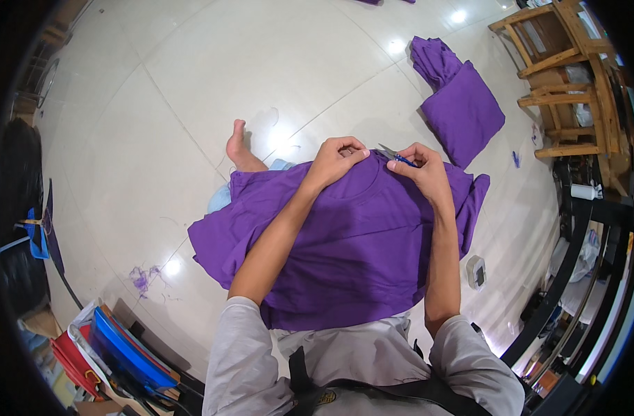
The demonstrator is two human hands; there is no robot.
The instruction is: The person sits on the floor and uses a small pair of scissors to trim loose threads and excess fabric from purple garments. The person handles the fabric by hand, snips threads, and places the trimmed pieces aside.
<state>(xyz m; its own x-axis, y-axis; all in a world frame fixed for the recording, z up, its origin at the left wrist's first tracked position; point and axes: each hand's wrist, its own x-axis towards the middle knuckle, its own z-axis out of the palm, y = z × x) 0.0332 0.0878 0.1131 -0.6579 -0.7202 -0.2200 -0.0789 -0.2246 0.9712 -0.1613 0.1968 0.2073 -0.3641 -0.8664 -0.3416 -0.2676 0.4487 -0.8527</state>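
A purple T-shirt (pixel 358 234) lies spread over my lap, its round neckline towards the far side. My left hand (pixel 339 160) pinches the neckline's edge between thumb and fingers. Just right of it, my right hand (pixel 420 165) holds small blue-handled thread snips (pixel 397 156), their metal blades pointing up and left beside the collar. Whether the blades touch the fabric cannot be told. Beyond my right hand, folded purple cloth (pixel 465 112) lies on the floor, with a bunched purple piece (pixel 435 60) at its far end.
Purple thread scraps (pixel 144 281) lie on the tiled floor (pixel 192 78) at left. Wooden stools (pixel 566 148) stand at the far right. A small grey-white device (pixel 475 272) rests by my right forearm. Blue and red folded items (pixel 127 348) are at lower left. My bare foot (pixel 238 145) extends beyond the shirt.
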